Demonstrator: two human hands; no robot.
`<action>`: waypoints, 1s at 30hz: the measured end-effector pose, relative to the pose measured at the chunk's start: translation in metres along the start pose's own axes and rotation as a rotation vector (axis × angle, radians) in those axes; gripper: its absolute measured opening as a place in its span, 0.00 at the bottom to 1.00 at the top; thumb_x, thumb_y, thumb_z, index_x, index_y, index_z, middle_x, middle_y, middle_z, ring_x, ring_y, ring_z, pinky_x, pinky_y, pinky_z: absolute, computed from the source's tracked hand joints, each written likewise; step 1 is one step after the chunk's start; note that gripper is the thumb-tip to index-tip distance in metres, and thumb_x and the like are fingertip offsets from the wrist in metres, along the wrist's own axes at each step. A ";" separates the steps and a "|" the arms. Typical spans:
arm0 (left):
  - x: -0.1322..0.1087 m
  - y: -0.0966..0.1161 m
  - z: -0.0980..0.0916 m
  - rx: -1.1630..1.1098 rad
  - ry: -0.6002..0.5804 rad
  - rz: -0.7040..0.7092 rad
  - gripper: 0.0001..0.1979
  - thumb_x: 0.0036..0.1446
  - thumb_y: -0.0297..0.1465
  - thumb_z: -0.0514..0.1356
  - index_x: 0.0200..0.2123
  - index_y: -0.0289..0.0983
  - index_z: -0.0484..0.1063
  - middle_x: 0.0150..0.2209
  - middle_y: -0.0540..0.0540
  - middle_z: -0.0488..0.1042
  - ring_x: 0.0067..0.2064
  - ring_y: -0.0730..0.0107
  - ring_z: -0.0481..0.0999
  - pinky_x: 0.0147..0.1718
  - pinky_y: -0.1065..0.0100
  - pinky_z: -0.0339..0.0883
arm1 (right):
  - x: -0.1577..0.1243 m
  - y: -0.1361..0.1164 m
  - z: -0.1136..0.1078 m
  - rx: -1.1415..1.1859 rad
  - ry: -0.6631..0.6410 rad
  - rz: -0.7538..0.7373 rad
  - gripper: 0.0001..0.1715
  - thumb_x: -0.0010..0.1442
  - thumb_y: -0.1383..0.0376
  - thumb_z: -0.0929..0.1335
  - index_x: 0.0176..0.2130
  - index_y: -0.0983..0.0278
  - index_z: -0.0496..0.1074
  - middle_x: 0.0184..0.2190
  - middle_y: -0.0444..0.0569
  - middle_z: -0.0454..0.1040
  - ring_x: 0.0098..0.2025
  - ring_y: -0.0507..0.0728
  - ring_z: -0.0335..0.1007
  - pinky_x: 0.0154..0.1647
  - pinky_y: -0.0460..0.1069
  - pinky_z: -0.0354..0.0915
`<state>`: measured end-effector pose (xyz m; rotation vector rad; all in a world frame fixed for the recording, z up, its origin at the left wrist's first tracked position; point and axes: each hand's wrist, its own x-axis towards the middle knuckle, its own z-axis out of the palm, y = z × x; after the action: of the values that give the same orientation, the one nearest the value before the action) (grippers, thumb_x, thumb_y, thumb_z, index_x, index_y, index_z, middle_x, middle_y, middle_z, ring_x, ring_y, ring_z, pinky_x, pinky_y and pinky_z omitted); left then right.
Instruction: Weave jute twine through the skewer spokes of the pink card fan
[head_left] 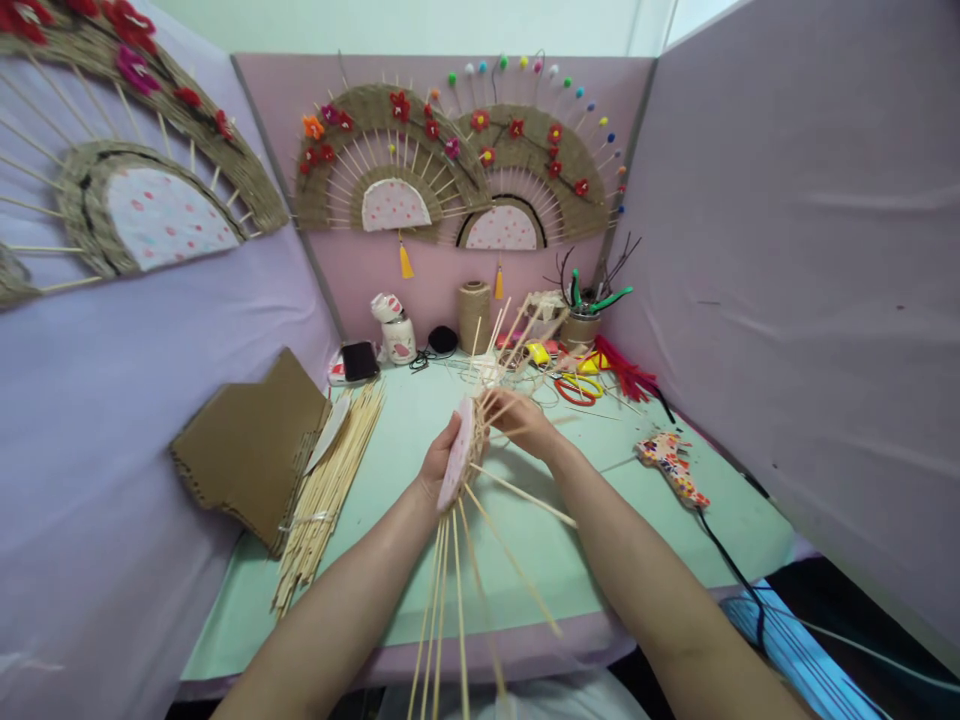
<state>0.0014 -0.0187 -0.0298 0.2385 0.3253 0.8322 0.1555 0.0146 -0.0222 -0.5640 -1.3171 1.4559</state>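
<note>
At the centre of the frame, the left hand point(442, 452) has its fingers closed round a pale pink panel point(459, 455), the thumb lying on the pink face. The panel is held up off the worktop point(405, 420), tilted and seen nearly edge-on, with thin wooden sticks point(523, 495) spreading from it towards the bottom and top of the frame. The right hand point(517, 420) is just right of the panel's upper part, fingers curled in close among the sticks — whether they pinch one, I cannot tell.

Left of the hands lies a tied bundle of sticks point(330, 490), next to brown cardboard point(247, 450). Behind the hands, upper middle, stands a cone of twine point(474, 318), with a white jar point(399, 342) to its left. Red-handled scissors point(575, 391) lie right of centre; a flower-patterned glue gun point(671, 465) rests further right. Two flower-decorated fans point(326, 205) hang overlapping on the back wall — yellow tassels point(406, 262) below them.
</note>
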 end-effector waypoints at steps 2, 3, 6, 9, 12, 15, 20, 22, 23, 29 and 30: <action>0.001 0.002 0.002 -0.085 -0.030 -0.030 0.15 0.59 0.41 0.53 0.37 0.34 0.67 0.23 0.51 0.69 0.22 0.81 0.72 0.20 0.83 0.64 | -0.001 -0.001 0.001 -0.147 0.173 -0.143 0.17 0.55 0.52 0.67 0.32 0.63 0.69 0.30 0.46 0.70 0.34 0.53 0.67 0.40 0.50 0.64; 0.002 0.003 0.001 -0.112 -0.044 -0.042 0.14 0.59 0.41 0.53 0.37 0.35 0.67 0.23 0.52 0.68 0.21 0.83 0.71 0.19 0.85 0.62 | -0.002 -0.003 0.002 -0.233 0.266 -0.229 0.15 0.55 0.53 0.67 0.31 0.63 0.69 0.30 0.46 0.69 0.34 0.53 0.66 0.41 0.51 0.64; 0.003 0.004 -0.003 -0.142 -0.066 -0.050 0.11 0.60 0.38 0.54 0.39 0.37 0.66 0.22 0.54 0.67 0.20 0.85 0.69 0.17 0.86 0.60 | -0.010 -0.007 0.007 -0.474 0.390 -0.488 0.08 0.57 0.59 0.66 0.31 0.62 0.68 0.31 0.47 0.68 0.36 0.55 0.65 0.43 0.53 0.64; 0.004 0.003 -0.009 -0.174 -0.084 -0.049 0.09 0.60 0.34 0.53 0.41 0.36 0.66 0.23 0.53 0.67 0.19 0.86 0.68 0.17 0.87 0.60 | -0.019 -0.011 0.017 -0.654 0.293 -0.680 0.07 0.57 0.65 0.65 0.38 0.61 0.69 0.38 0.51 0.70 0.43 0.58 0.66 0.48 0.57 0.63; 0.005 0.000 -0.013 -0.177 -0.059 -0.041 0.09 0.61 0.33 0.51 0.41 0.36 0.67 0.23 0.53 0.68 0.20 0.85 0.69 0.18 0.87 0.61 | -0.025 -0.011 0.028 -0.759 0.181 -0.777 0.18 0.55 0.68 0.65 0.47 0.60 0.67 0.45 0.53 0.68 0.49 0.60 0.65 0.51 0.59 0.62; 0.006 -0.003 -0.014 -0.148 -0.021 -0.025 0.11 0.63 0.34 0.48 0.39 0.36 0.67 0.23 0.52 0.69 0.19 0.85 0.69 0.17 0.86 0.61 | -0.026 -0.009 0.033 -0.808 0.118 -0.802 0.24 0.53 0.68 0.64 0.51 0.59 0.65 0.49 0.54 0.67 0.52 0.60 0.64 0.52 0.59 0.62; 0.006 -0.006 -0.013 -0.091 -0.009 0.026 0.13 0.64 0.32 0.45 0.37 0.37 0.68 0.23 0.54 0.68 0.20 0.86 0.68 0.18 0.87 0.58 | -0.026 -0.008 0.032 -0.872 0.084 -0.796 0.25 0.53 0.68 0.64 0.51 0.59 0.65 0.49 0.54 0.65 0.51 0.60 0.63 0.51 0.59 0.62; 0.007 -0.005 -0.014 -0.070 0.030 0.042 0.12 0.63 0.30 0.46 0.36 0.37 0.68 0.23 0.54 0.68 0.21 0.86 0.69 0.18 0.87 0.58 | -0.027 -0.008 0.032 -0.901 0.078 -0.775 0.22 0.53 0.68 0.64 0.49 0.59 0.66 0.47 0.53 0.66 0.50 0.60 0.64 0.51 0.59 0.62; 0.007 -0.005 -0.015 -0.066 0.056 0.042 0.11 0.63 0.30 0.47 0.36 0.38 0.68 0.23 0.54 0.69 0.21 0.85 0.69 0.18 0.86 0.58 | -0.027 -0.008 0.031 -0.910 0.080 -0.761 0.21 0.53 0.67 0.64 0.48 0.59 0.66 0.46 0.53 0.66 0.50 0.60 0.64 0.51 0.59 0.62; 0.007 -0.001 -0.012 -0.038 0.142 0.049 0.09 0.61 0.28 0.49 0.37 0.37 0.68 0.23 0.52 0.68 0.20 0.81 0.67 0.17 0.82 0.61 | -0.025 -0.007 0.031 -0.875 0.096 -0.746 0.20 0.53 0.67 0.64 0.48 0.61 0.64 0.45 0.54 0.66 0.49 0.60 0.63 0.50 0.59 0.62; 0.007 -0.001 -0.010 -0.012 0.159 0.076 0.10 0.61 0.27 0.48 0.38 0.36 0.68 0.24 0.52 0.68 0.20 0.81 0.67 0.17 0.82 0.61 | -0.025 -0.007 0.032 -0.865 0.104 -0.772 0.22 0.53 0.67 0.65 0.49 0.61 0.63 0.46 0.54 0.65 0.49 0.60 0.63 0.51 0.59 0.62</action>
<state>0.0023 -0.0131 -0.0409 0.1750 0.4623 0.9297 0.1395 -0.0220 -0.0143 -0.5578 -1.7880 0.1892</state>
